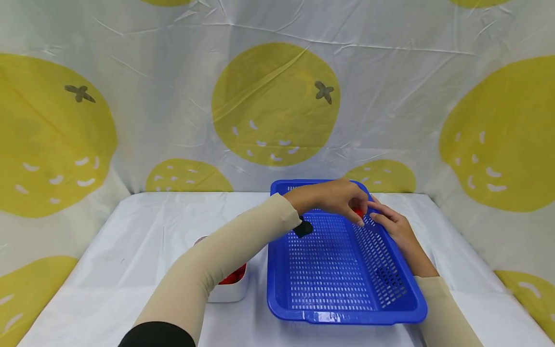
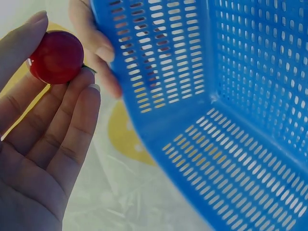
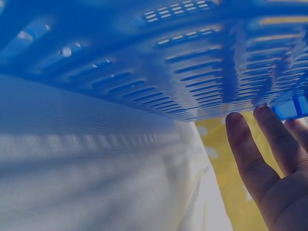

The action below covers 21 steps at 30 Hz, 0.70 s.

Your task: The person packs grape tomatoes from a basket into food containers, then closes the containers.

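Observation:
A small round cherry tomato point(image 2: 57, 57), red and glossy with a bit of green stem, is pinched between the thumb and fingers of my left hand point(image 1: 337, 196). That hand is above the right far part of a blue slotted plastic basket point(image 1: 329, 315). In the head view only a little red of the tomato point(image 1: 358, 212) shows past the fingers. My right hand point(image 1: 396, 229) holds the basket's right rim, thumb over the edge and fingers against the outer side. The right wrist view shows those fingertips point(image 3: 237, 122) touching the slotted wall from outside.
Left of the basket stands a white container point(image 1: 230, 293) with red contents, partly covered by my left forearm. A white cloth point(image 1: 108, 284) covers the table. Behind it hangs a sheet point(image 1: 173, 96) printed with yellow fruit.

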Tool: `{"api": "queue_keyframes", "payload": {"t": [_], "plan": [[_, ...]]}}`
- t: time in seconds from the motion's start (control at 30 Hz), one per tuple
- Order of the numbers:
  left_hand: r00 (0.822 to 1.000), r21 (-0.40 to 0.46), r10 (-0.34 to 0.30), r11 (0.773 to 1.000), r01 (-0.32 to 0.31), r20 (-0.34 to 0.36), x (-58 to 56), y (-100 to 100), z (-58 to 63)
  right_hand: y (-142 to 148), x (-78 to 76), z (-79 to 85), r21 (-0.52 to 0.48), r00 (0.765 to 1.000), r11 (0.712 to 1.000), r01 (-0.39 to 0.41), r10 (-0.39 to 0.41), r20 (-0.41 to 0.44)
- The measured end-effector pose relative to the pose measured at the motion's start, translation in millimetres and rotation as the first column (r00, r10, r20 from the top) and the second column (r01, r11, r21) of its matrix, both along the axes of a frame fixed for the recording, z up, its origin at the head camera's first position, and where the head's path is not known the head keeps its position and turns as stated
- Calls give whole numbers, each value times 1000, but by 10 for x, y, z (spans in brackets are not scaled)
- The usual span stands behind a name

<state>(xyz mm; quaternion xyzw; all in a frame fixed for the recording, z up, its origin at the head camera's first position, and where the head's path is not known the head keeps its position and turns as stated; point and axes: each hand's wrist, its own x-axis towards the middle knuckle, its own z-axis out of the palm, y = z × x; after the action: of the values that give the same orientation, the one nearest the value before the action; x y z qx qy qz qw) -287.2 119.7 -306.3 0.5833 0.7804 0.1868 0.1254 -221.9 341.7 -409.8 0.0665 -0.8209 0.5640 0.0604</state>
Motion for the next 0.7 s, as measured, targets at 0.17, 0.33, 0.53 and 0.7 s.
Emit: {"api": "queue_keyframes", "payload": {"t": [0.17,0.33,0.53,0.7], "plan": [[999,19,-36,999,36,-2,91,-171,104,2,10,5,-1,1000,1000,-19,19,10],[999,39,-40,998,40,2,124,-354,114,3,14,7,-13,999,999,-32,32,13],[1000,75,-20,997,18,17,123,-566,67,-8,26,12,-71,999,997,-37,39,18],[1000,71,6,997,-7,27,126,-721,47,-20,31,12,-174,997,982,-70,72,7]]}}
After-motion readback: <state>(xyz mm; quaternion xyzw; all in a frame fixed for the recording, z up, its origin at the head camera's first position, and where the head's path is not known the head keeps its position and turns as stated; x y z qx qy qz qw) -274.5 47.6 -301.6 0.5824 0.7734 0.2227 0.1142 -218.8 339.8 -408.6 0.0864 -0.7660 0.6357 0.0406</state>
